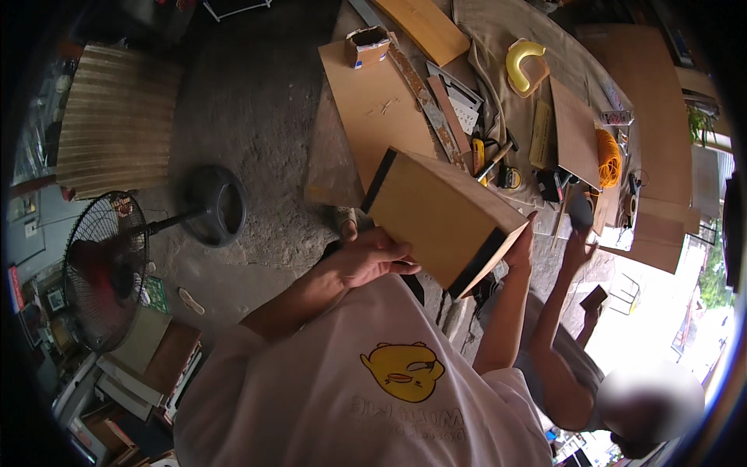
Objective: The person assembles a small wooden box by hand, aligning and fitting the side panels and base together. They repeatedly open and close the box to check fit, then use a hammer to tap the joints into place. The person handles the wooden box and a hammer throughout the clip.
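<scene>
A tan box [440, 222] with black strips along two of its edges is held up, tilted, in front of my chest. My left hand [375, 261] grips its lower left edge, with the thumb and curled fingers at the rim. At the opposite end my right hand [520, 251] presses on the box's right side; most of its fingers are hidden behind the box. Just beyond the box lie a hammer [495, 159], a tape measure [510, 177] and a yellow-handled cutter [478, 156] on the work table.
Flat brown board [373, 101], a small open carton [368, 48], a yellow curved piece [520, 66] and orange cord [609, 158] lie on the table. A co-worker [564, 366] stands close on my right, one hand reaching over the table. A pedestal fan [105, 268] stands at left.
</scene>
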`<state>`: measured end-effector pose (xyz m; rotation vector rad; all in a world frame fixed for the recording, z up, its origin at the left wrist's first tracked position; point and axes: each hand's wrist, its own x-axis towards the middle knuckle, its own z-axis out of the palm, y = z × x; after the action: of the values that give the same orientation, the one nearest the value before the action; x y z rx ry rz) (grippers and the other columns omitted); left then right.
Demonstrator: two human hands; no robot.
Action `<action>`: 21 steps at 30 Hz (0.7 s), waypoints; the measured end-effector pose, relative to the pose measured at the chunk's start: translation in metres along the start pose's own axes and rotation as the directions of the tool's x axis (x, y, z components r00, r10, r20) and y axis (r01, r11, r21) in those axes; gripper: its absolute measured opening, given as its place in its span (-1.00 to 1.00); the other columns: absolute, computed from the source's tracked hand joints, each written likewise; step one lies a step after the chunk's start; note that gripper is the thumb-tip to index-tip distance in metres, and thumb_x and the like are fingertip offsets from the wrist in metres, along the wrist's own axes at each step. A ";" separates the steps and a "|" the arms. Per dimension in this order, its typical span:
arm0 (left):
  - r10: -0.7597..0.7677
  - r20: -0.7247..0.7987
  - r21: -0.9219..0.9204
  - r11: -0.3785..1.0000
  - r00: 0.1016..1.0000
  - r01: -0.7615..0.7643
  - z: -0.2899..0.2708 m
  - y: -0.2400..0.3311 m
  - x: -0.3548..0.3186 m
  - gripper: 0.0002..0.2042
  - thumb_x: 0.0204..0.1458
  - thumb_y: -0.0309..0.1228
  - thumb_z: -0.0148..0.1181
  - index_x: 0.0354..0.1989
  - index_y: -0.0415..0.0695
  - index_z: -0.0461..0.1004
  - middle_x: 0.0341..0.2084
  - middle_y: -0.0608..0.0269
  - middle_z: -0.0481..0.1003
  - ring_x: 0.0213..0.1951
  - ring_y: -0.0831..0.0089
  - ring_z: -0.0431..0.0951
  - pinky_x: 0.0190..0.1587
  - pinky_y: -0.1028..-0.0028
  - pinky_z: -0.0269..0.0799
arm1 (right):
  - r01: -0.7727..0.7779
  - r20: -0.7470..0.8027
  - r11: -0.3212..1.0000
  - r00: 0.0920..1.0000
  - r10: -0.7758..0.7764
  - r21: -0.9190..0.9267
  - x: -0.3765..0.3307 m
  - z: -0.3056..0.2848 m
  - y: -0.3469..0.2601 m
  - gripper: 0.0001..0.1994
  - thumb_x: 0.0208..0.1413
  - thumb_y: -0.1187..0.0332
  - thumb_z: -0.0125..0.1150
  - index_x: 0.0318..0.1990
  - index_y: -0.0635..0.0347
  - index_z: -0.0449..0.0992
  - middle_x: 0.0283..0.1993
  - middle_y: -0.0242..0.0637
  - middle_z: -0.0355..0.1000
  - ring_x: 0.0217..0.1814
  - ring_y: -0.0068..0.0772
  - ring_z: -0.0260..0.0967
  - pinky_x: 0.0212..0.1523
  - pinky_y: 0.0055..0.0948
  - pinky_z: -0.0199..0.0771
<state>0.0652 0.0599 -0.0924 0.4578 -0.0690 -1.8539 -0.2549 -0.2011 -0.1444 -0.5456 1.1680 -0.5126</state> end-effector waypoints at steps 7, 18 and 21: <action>0.019 0.050 -0.273 0.962 0.999 -0.005 -0.018 0.036 -0.038 -0.58 0.37 -0.21 0.05 0.29 -0.16 0.33 0.21 0.13 0.44 0.14 0.32 0.53 0.15 0.25 0.53 | -0.183 0.309 0.983 0.936 0.167 0.022 0.003 -0.008 0.027 -0.29 0.31 -0.12 0.04 0.35 0.35 0.30 0.29 -0.06 0.42 0.26 -0.13 0.44 0.25 -0.19 0.46; 0.366 -0.402 0.651 0.759 0.840 -0.019 -0.049 0.068 -0.018 -0.35 0.36 0.11 -0.10 0.42 -0.15 0.21 0.28 0.12 0.35 0.29 0.37 0.35 0.32 0.34 0.25 | 0.144 0.135 0.985 0.982 -0.130 -0.099 -0.097 0.100 0.113 -0.33 0.30 0.35 0.12 0.49 0.27 0.01 0.25 -0.26 0.37 0.23 -0.48 0.36 0.27 -0.45 0.34; 0.295 -0.250 0.802 0.597 0.922 0.027 -0.102 0.105 0.016 -0.32 0.35 0.12 -0.10 0.44 -0.14 0.18 0.31 0.17 0.32 0.29 0.41 0.34 0.29 0.37 0.27 | 0.232 0.112 0.972 0.968 -0.226 -0.041 -0.098 0.125 0.139 -0.32 0.26 0.48 0.20 0.44 0.27 -0.02 0.26 -0.18 0.28 0.34 -0.34 0.24 0.37 -0.34 0.23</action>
<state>0.1914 0.0283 -0.1619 1.3836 -0.6969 -1.4618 -0.1535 -0.0166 -0.1276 -0.7519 1.0241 -0.6433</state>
